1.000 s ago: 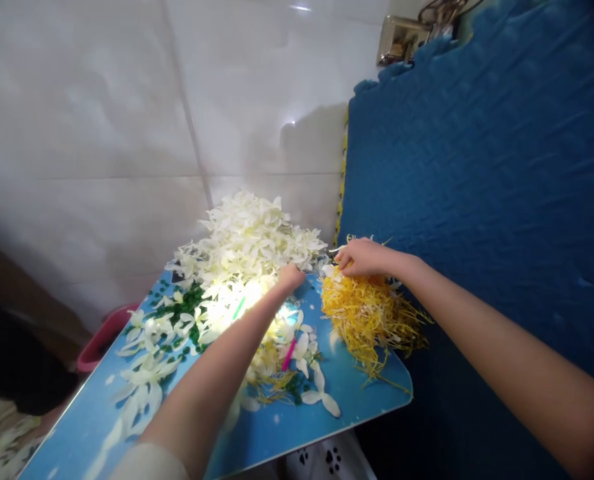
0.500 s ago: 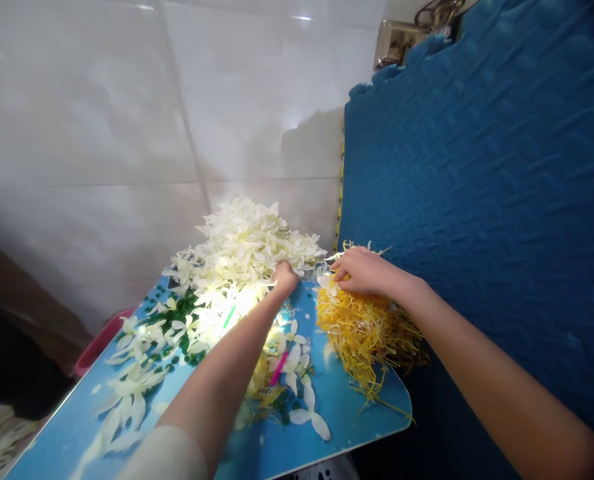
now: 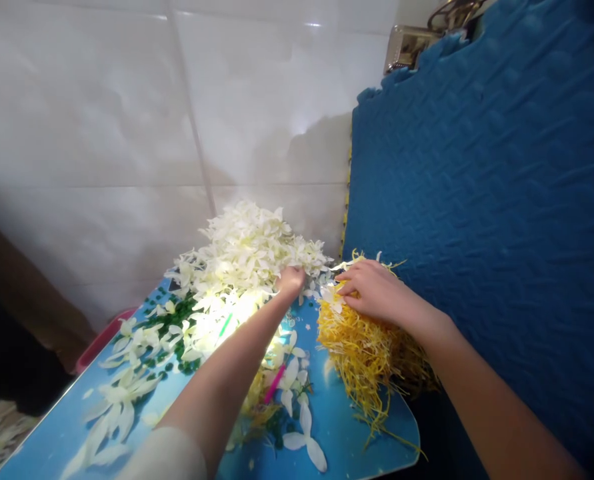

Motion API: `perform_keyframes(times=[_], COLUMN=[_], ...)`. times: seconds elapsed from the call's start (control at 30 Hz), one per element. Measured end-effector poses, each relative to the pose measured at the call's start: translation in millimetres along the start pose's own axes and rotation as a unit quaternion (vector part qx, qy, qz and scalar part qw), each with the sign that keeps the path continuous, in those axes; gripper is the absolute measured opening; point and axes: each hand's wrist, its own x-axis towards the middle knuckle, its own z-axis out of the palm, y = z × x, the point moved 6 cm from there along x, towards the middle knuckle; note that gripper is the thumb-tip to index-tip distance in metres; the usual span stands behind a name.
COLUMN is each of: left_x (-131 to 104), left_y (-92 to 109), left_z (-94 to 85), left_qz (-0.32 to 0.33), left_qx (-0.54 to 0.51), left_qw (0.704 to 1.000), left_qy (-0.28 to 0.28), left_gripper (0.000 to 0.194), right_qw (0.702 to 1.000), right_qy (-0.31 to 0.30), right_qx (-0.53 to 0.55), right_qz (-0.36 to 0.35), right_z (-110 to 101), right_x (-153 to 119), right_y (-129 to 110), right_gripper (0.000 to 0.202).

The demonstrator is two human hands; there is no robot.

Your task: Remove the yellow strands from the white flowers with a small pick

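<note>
My left hand (image 3: 291, 280) is closed at the foot of a tall heap of white flowers (image 3: 249, 240); its fingertips are hidden, so what it holds cannot be made out. My right hand (image 3: 371, 288) rests on top of a mound of thin yellow strands (image 3: 359, 350), with bent fingers closed on the upper strands. White petals (image 3: 331, 297) lie by those fingertips. Single white flowers (image 3: 304, 433) and dark green bits (image 3: 189, 320) are scattered over the blue tabletop (image 3: 331, 413) around my left forearm.
A pink stick (image 3: 275, 383) and a green stick (image 3: 225, 325) lie among the petals. A blue textured foam mat (image 3: 477, 200) stands upright at the right, against a tiled wall (image 3: 277, 100). Beyond the left table edge is a red basin (image 3: 104, 340).
The view has shifted slightly, so most things sit a little lower and to the right. Both hands stay at the same heaps, with only small finger movement.
</note>
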Motion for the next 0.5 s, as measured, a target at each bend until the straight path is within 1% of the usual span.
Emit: perform_keyframes(times=[0.13, 0.3, 0.4, 0.5], left_x=[2.8, 13.7, 17.4, 16.4], left_y=[-1.7, 2.0, 10.3, 18.5], left_z=[4.5, 17.4, 21.4, 21.3], left_qz=[-0.008, -0.019, 0.006, 0.041], left_qx=[-0.011, -0.028, -0.017, 0.017], left_qw=[1.000, 0.999, 0.999, 0.999], left_qy=[-0.006, -0.029, -0.028, -0.019], left_gripper=[0.030, 0.029, 0.030, 0.030], right_qw=[1.000, 1.000, 0.999, 0.999], right_qy=[0.014, 0.026, 0.032, 0.037], right_qx=[0.005, 0.007, 0.008, 0.011], right_qz=[-0.002, -0.004, -0.006, -0.008], right_z=[1.1, 0.0, -0.6, -0.8], right_x=[-2.1, -5.1, -7.0, -8.3], right_y=[0.7, -1.7, -3.4, -4.5], right_gripper=[0.020, 0.019, 0.019, 0.020])
